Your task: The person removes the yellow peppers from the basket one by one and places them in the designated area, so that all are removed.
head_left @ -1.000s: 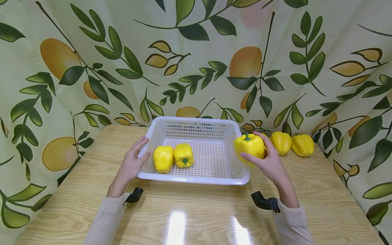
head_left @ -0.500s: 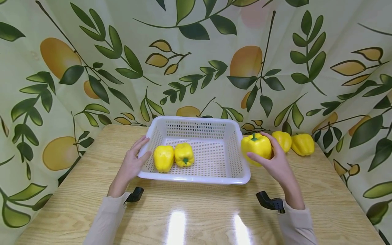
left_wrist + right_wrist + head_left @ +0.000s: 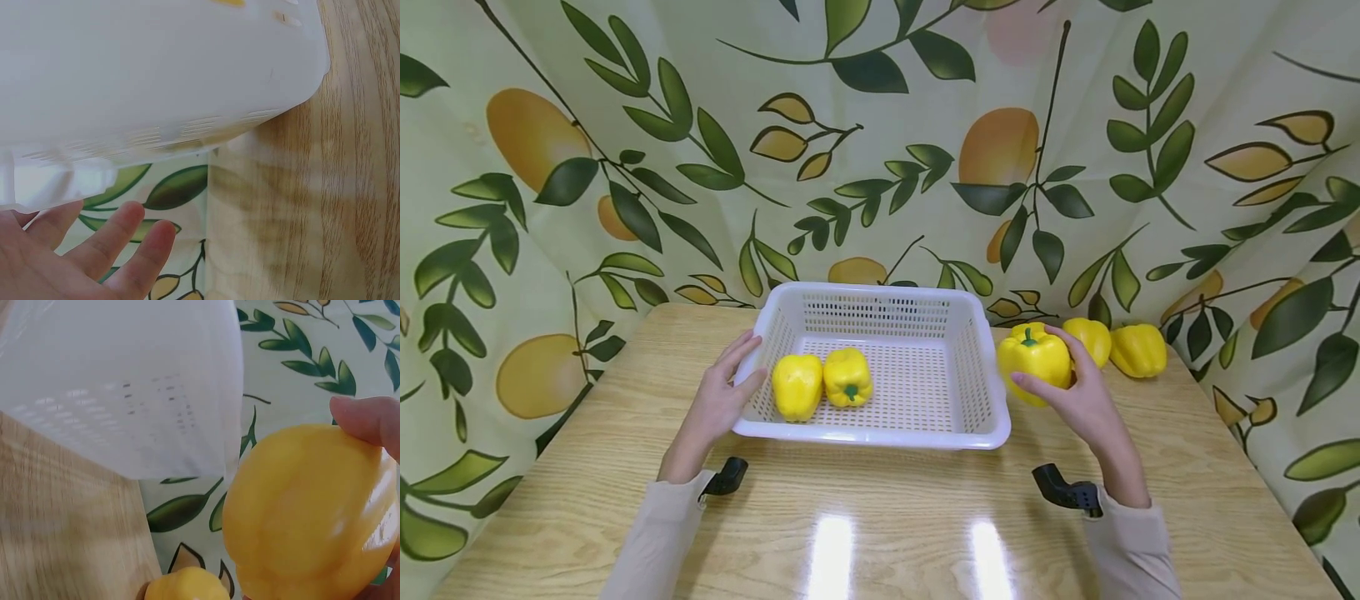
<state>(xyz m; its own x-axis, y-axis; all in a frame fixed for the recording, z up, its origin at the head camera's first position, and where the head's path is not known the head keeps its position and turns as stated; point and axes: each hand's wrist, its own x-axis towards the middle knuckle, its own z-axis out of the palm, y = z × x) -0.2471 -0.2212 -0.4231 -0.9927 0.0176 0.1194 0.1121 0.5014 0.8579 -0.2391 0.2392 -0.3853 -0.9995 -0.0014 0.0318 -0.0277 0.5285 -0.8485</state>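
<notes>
Green-stemmed yellow bell pepper (image 3: 1033,367) gripped by right hand (image 3: 1086,404) beside white perforated plastic basket (image 3: 872,436); basket touched at left by left hand (image 3: 717,398), fingers extended, spread.

There are six peppers (image 3: 1036,365), two hands (image 3: 717,398), two black mounts (image 3: 727,477), one basket (image 3: 872,437), one table (image 3: 895,517) and one curtain (image 3: 880,242).

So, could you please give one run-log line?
left hand: on white basket; right hand: holds yellow pepper beside basket; inside basket: two peppers
</notes>
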